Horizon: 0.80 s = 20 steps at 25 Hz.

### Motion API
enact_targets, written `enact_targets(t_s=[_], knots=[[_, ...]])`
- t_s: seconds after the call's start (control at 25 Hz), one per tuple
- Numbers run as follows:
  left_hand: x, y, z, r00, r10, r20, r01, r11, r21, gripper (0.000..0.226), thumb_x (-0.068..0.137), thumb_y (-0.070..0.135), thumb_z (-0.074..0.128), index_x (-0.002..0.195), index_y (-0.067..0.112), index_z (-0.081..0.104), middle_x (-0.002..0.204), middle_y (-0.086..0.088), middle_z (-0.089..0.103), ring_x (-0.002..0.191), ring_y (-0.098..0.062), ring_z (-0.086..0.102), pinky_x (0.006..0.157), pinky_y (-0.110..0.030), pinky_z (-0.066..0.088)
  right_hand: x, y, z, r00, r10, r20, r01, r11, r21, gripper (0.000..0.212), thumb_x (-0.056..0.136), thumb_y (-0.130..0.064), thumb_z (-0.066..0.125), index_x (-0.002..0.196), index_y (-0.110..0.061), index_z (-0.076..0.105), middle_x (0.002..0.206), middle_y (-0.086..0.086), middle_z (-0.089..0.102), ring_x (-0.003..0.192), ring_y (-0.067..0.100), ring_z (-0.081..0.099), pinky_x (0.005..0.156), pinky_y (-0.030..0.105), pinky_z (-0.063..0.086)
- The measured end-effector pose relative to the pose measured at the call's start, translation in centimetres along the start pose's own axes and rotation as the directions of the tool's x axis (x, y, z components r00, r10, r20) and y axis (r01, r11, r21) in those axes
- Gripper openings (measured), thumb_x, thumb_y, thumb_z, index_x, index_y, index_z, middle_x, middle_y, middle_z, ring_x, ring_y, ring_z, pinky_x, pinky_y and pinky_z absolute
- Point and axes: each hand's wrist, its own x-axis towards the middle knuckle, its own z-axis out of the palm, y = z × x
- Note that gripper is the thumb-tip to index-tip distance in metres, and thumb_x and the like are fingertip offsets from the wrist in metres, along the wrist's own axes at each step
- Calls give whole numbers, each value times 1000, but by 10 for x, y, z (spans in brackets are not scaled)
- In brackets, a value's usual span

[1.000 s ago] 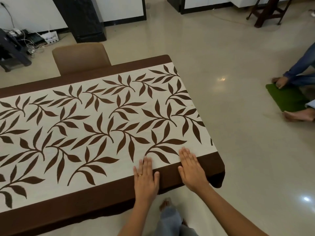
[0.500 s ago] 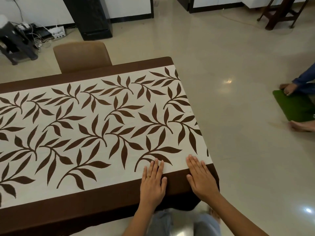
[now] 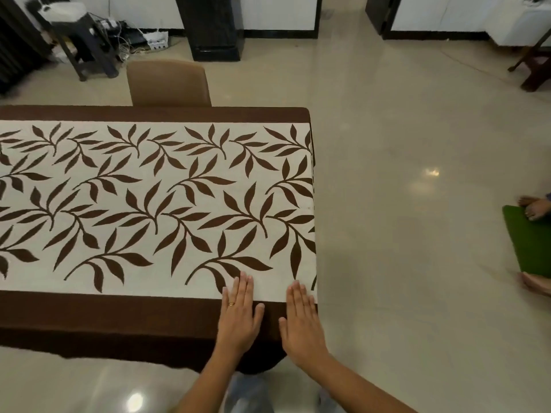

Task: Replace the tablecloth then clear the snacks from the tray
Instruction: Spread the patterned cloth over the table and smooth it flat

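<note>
A cream tablecloth (image 3: 155,204) with brown leaf sprigs and a dark brown border lies flat over the table. My left hand (image 3: 240,315), with a ring on one finger, rests palm down on the near brown border close to the right corner. My right hand (image 3: 301,320) lies flat beside it, right at the near right corner, fingers together and holding nothing. No tray or snacks are in view.
A brown chair (image 3: 168,83) stands at the table's far side. A dark pillar (image 3: 213,28) and a small stand (image 3: 83,40) with cables sit beyond. A person's bare feet (image 3: 533,208) rest by a green mat (image 3: 530,242) at the right.
Both hands slid a little toward the near right corner of the cloth, staying flat. My view swung so the table edge now runs level.
</note>
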Motion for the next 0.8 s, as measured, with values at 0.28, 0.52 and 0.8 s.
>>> enact_targets(t_s=[0.28, 0.52, 0.8], knots=[[-6, 62, 24, 946, -290, -145, 281, 956, -79, 71, 97, 57, 15, 151, 12, 25, 157, -5, 23, 145, -19, 19, 118, -41, 4, 4, 67, -10, 944, -324, 61, 328, 940, -90, 63, 98, -43, 29, 153, -14, 18, 160, 4, 14, 148, 17, 6, 114, 37, 9], [-3, 75, 26, 925, -345, -157, 340, 939, -60, 68, 96, 53, 25, 152, 16, 20, 160, -5, 14, 147, -21, 12, 118, -44, 3, 26, 89, -30, 863, -498, 87, 505, 853, -134, 60, 100, -38, 28, 153, -14, 17, 161, 3, 11, 148, 19, 8, 115, 37, 11], [7, 120, 31, 783, -597, -172, 568, 800, -191, 58, 97, 37, 26, 149, 13, 28, 157, -8, 23, 146, -20, 10, 117, -46, 3, 99, 66, -34, 642, -725, 248, 759, 646, -78, 56, 103, -35, 14, 154, -13, 9, 161, 4, 4, 149, 16, -2, 117, 38, 4]])
